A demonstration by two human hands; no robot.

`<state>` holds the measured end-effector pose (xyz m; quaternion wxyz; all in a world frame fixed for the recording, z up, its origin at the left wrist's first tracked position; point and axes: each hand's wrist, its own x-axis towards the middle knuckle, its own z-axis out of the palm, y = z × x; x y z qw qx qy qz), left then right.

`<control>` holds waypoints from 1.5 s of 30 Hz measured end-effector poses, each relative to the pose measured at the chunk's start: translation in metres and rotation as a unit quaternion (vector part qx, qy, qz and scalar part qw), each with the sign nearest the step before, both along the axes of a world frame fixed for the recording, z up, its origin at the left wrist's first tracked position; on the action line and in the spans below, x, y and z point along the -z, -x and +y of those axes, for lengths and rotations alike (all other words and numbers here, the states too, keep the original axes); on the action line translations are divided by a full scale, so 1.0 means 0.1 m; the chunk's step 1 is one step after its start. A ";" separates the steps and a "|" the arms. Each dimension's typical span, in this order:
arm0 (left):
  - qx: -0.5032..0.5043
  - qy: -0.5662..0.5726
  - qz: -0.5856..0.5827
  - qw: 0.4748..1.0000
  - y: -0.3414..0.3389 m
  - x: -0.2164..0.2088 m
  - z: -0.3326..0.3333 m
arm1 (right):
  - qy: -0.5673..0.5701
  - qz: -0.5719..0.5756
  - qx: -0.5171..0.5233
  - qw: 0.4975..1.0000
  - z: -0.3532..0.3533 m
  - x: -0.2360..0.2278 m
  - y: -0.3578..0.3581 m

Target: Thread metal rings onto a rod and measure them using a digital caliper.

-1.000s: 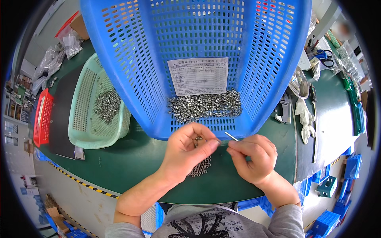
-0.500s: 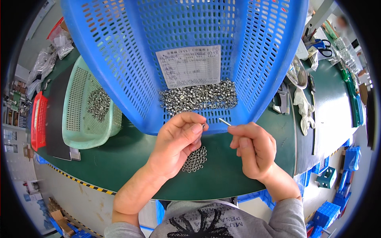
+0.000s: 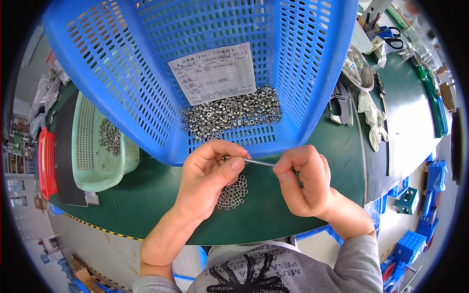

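1. Working at a green table (image 3: 273,222), with both bare forearms raised over its near edge in front of a grey printed shirt (image 3: 278,268).
2. Gripping small metal pieces (image 3: 224,157) with the left hand (image 3: 206,175), fingers curled inward and thumb closed toward the forefinger; too small and too covered to count.
3. Pinching a slim metal rod (image 3: 261,162) between thumb and forefinger of the right hand (image 3: 305,181), with the remaining fingers folded toward the palm.
4. Spanning the gap between the two hands by way of the rod, with its left end meeting the left fingertips; impossible to tell whether threaded through a ring there.
5. Spread flat on the table in a loose cluster of metal rings (image 3: 233,194), just beside the left hand and between the two forearms.
6. Heaped with many more metal rings and nut-like parts (image 3: 229,113) at the near end of a large blue basket (image 3: 169,157), right below a white card (image 3: 213,73).
7. Flanked at left by a pale green basket (image 3: 100,181), partly covered by the blue one and holding a smaller metal heap (image 3: 110,137), then by a red basket (image 3: 47,166).
8. Lined at right with a metal bowl (image 3: 365,73), a white glove (image 3: 372,119) and dark-handled scissors (image 3: 394,43).
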<state>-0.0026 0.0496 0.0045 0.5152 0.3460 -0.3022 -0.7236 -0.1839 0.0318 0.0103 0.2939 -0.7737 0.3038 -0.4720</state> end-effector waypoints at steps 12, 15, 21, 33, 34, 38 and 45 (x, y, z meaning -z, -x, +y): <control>0.020 0.077 -0.122 0.989 0.10 -0.03 0.04 | 0.041 0.106 0.014 0.993 0.03 -0.05 -0.04; 0.017 0.053 -0.125 0.991 0.08 -0.07 0.04 | -0.012 0.086 -0.031 0.996 0.03 -0.03 -0.03; -0.130 -0.042 -0.012 0.991 -0.16 -0.13 -0.17 | -0.046 -0.032 0.019 0.998 0.03 0.02 0.02; -0.132 0.307 -0.683 0.650 -0.07 0.04 -0.52 | 0.062 -0.011 -0.011 0.998 0.02 -0.02 -0.03; -0.128 0.321 -0.704 0.621 -0.07 0.08 -0.54 | 0.063 -0.011 -0.010 0.998 0.02 -0.03 -0.01; -0.114 0.341 -0.720 0.593 -0.05 0.06 -0.55 | 0.036 0.006 -0.022 0.999 0.02 -0.05 0.02; -0.098 0.361 -0.719 0.586 -0.06 0.04 -0.57 | 0.058 0.025 -0.011 0.998 0.01 -0.03 -0.03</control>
